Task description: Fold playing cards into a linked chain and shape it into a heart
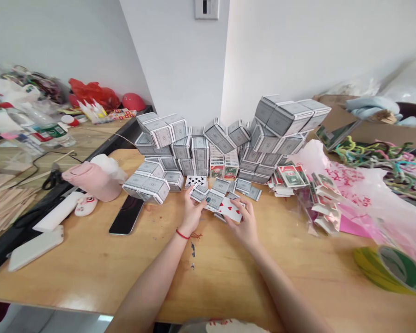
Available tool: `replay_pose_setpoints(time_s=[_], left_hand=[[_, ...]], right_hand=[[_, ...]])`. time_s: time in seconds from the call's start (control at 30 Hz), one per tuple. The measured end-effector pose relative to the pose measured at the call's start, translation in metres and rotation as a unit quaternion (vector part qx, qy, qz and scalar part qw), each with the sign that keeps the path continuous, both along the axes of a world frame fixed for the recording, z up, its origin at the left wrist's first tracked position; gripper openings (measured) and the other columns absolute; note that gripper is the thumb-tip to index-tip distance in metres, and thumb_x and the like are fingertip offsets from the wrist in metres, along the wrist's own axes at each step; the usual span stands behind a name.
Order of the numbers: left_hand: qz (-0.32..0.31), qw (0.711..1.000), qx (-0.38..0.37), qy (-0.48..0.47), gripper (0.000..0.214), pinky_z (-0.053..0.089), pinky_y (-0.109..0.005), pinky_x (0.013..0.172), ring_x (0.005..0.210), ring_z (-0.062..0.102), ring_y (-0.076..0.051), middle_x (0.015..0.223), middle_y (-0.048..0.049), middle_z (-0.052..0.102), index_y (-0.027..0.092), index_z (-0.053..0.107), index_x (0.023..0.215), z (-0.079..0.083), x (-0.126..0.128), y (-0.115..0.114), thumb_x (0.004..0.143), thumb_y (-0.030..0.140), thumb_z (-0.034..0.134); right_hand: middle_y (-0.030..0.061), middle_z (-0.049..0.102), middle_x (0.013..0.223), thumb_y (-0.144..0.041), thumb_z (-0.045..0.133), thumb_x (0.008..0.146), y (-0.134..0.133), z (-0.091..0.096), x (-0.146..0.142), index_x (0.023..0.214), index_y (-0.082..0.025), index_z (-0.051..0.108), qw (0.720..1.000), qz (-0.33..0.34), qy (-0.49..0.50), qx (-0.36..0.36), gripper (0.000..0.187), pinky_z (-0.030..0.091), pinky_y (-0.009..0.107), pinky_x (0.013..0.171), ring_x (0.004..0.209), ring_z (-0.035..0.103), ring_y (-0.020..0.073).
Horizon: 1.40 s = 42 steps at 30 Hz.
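**Desk:** What are the hands doing at the wooden surface (225, 277)?

**Photographer:** The left hand (192, 213) pinches a small fan of grey-backed cards (213, 200), thumb on top and fingers closed beneath. The right hand (245, 223) grips a face-up heart card (230, 209) by its near edge, fingers curled shut on it. Both lots meet just above the surface, near its middle, probably so their edges can be lined up in plain sight.

**Desk:** And behind them?

**Photographer:** Folded card cubes (158, 129), piled in uneven rows against the wall corner, which seems to steady the pile. A nine of spades (196, 180) lies face up at its foot, just beyond the left hand.

**Desk:** Anything else nearby?

**Photographer:** Red-and-green card packs (291, 175) and loose cards spill to the right, beside a pink plastic bag (353, 189). A dark phone (126, 215) lies flat to the left, next to a pink plush pouch (93, 181). A roll of green tape (391, 270) sits at the right edge. A red string bracelet (182, 234) circles the left wrist.
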<state>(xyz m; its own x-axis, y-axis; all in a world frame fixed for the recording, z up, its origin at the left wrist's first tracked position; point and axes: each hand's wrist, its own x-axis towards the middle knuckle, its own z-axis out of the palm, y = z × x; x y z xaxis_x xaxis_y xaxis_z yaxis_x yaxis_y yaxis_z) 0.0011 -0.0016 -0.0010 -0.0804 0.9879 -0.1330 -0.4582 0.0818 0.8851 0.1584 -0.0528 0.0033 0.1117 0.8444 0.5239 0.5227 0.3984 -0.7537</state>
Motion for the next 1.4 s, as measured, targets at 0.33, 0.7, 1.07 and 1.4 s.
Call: replay_pose_setpoints(time_s=[0.33,0.7,1.07,1.4], left_hand=[[0.004,1.0,0.016,0.017,0.072,0.05,-0.028,0.064,0.086,0.059,-0.019,0.102,-0.0056,0.058,0.029,0.033,0.121,-0.006,0.001,0.001,0.06,0.014,0.068],[0.07,0.995,0.02,0.07,0.057,0.049,-0.03,0.072,0.091,0.057,-0.017,0.107,-0.0075,0.054,0.022,0.035,0.11,-0.014,0.008,0.004,0.062,0.018,0.066],[-0.219,0.966,-0.001,0.137,0.045,0.05,-0.026,0.062,0.077,0.057,-0.014,0.099,-0.002,0.055,0.022,0.048,0.105,0.009,-0.021,0.004,0.062,0.013,0.059],[-0.245,0.961,-0.027,0.122,0.043,0.053,-0.028,0.061,0.081,0.055,-0.014,0.1,-0.0023,0.053,0.022,0.046,0.102,0.008,-0.021,0.002,0.062,0.014,0.061]], right_hand=[[0.0097,0.043,0.104,-0.024,0.06,0.07,-0.001,-0.009,-0.008,0.11,-0.024,0.052,0.999,-0.029,0.02,-0.014,0.04,0.047,0.038,0.077,0.102,0.046,0.0243],[0.0078,0.046,0.109,-0.028,0.063,0.065,0.005,-0.005,0.0,0.118,-0.026,0.032,0.957,0.024,0.251,-0.145,0.062,0.051,0.038,0.072,0.091,0.055,0.0215],[0.0001,0.062,0.065,-0.026,0.075,0.051,0.022,-0.017,0.044,0.07,-0.02,0.046,0.875,0.048,0.369,-0.311,0.035,0.054,0.032,0.051,0.063,0.064,0.0213],[-0.0025,0.062,0.062,-0.036,0.069,0.059,0.021,-0.017,0.034,0.072,-0.022,0.038,0.892,0.074,0.344,-0.282,0.037,0.052,0.03,0.049,0.055,0.063,0.0182]])
